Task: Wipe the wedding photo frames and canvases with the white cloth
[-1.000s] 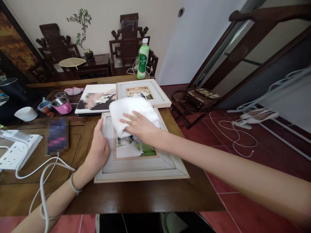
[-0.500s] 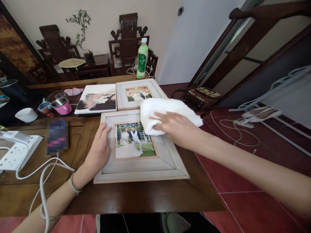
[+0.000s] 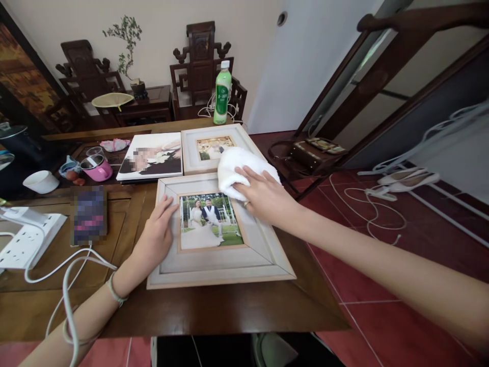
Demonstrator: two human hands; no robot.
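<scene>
A pale wooden picture frame (image 3: 217,267) lies face up near the table's front edge, with a photo (image 3: 208,224) of two seated people in it. My left hand (image 3: 158,237) holds the frame at its left side, the fingers reaching along the border. In my right hand (image 3: 263,196) is a white fluffy cloth (image 3: 244,163), pressed on the frame's upper right corner. The cloth hides that corner and part of a second picture frame (image 3: 191,153) behind it. Left of that second frame lies a white-edged photo panel (image 3: 148,153).
A green bottle (image 3: 222,94) stands behind the frames. To the left are a pink cup (image 3: 97,169), a white bowl (image 3: 41,181), a phone (image 3: 89,216) on a cable and a power strip (image 3: 32,237). A dark bag (image 3: 319,153) sits on a chair at the right.
My right hand has drawn the cloth a little left and up along the frame, and the cloth looks more bunched. My left hand stays on the frame's left side.
</scene>
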